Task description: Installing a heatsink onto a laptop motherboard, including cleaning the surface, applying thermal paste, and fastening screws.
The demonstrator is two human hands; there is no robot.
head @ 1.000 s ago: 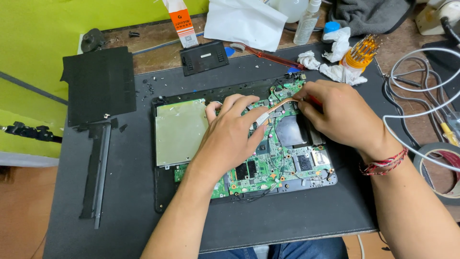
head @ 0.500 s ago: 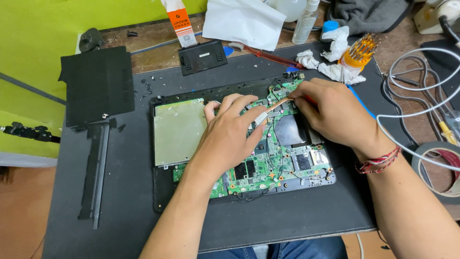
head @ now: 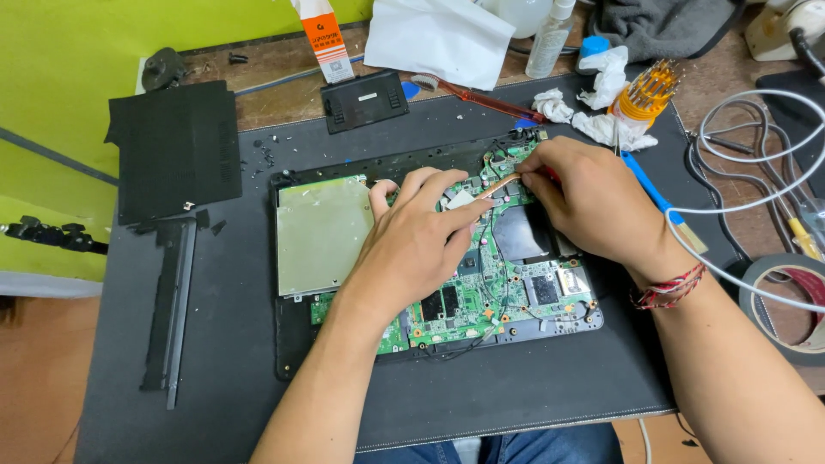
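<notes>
Both hands are working over the opened laptop (head: 344,361), which is lying near the middle of the dark mat (head: 516,404), its green circuit board (head: 481,301) exposed. The left hand (head: 412,249) is pressing flat on the board, fingers spread a little, the forefinger stretching right to touch the copper heat pipe (head: 501,184). That pipe is running slantwise, low at the left and rising toward the mat's far right corner. The right hand (head: 593,202) is coming in from the right, fingertips bunched together at the pipe's upper end; it is the nearer hand to that end. Something red is peeping out between those fingers, but whether they are pinching the pipe itself or a small tool, I cannot tell. The pipe's far end is hidden under the right hand, and the left palm is covering the board's middle. An orange screwdriver-bit holder (head: 646,93) is standing just beyond.
</notes>
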